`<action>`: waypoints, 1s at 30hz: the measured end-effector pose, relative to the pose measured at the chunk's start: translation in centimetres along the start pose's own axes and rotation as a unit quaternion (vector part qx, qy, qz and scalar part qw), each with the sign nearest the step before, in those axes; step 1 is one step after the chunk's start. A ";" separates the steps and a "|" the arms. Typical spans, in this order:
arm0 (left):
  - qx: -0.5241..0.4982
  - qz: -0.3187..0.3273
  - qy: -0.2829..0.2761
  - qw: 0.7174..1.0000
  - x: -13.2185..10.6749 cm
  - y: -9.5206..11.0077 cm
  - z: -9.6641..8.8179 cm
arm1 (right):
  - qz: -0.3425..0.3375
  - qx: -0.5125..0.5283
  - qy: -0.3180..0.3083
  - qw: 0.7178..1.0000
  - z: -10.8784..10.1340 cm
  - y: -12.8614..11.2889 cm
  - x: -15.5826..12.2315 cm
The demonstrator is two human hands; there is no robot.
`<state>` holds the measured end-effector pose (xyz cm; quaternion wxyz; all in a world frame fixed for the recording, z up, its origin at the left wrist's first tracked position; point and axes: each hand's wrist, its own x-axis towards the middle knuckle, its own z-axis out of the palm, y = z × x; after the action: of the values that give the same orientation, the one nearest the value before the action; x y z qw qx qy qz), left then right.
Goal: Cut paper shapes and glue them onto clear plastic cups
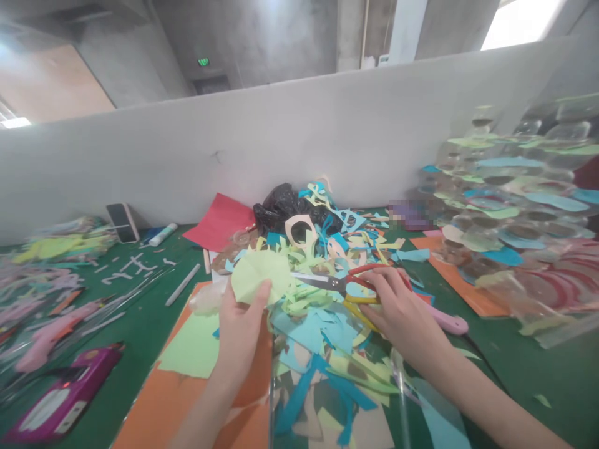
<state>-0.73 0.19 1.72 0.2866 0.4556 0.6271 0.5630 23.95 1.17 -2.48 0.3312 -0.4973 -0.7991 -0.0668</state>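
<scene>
The left grip (pixel 243 315) is clamped on a pale green paper disc (pixel 255 271), thumb across its near face. The right grip (pixel 390 296) is closed around the red and yellow handles of the scissors (pixel 327 282), whose blades point left to the disc's right edge; whether they touch it, I cannot tell. Between and below the 2 grips lies a heap of paper scraps (pixel 322 330) in blue, green and beige. Just below the left grip, a light green sheet (pixel 189 349) rests on an orange sheet (pixel 161 411) on the green table (pixel 152 287). Beyond the grips lie a red sheet (pixel 219 221) and a black plastic bag (pixel 278 209). Well left of the left grip are a pink glue gun (pixel 56 330) and a magenta device (pixel 96 368). Well right of the right grip stand stacked clear plastic pieces with coloured paper (pixel 510 215).
</scene>
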 end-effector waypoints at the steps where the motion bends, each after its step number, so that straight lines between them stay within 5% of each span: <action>1: -0.005 0.001 0.004 1.000 0.0 0.0 0.1 | 0.014 0.008 -0.001 1.000 -0.1 0.1 0.0; 12: -0.002 0.026 0.053 0.998 0.3 0.2 0.3 | 0.165 0.071 -0.105 0.978 0.0 -0.3 0.0; 18: -0.009 0.009 0.055 0.998 0.1 0.2 0.3 | 0.324 0.207 -0.244 0.890 -1.1 -2.0 0.7; 30: -0.043 0.047 0.031 0.998 0.1 -0.9 1.1 | 0.217 0.408 -0.356 0.812 -2.9 -2.5 0.2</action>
<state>-0.07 0.76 0.61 0.2597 0.4543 0.5889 0.6159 23.15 -1.14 0.40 0.2014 -0.4661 -0.6864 0.5205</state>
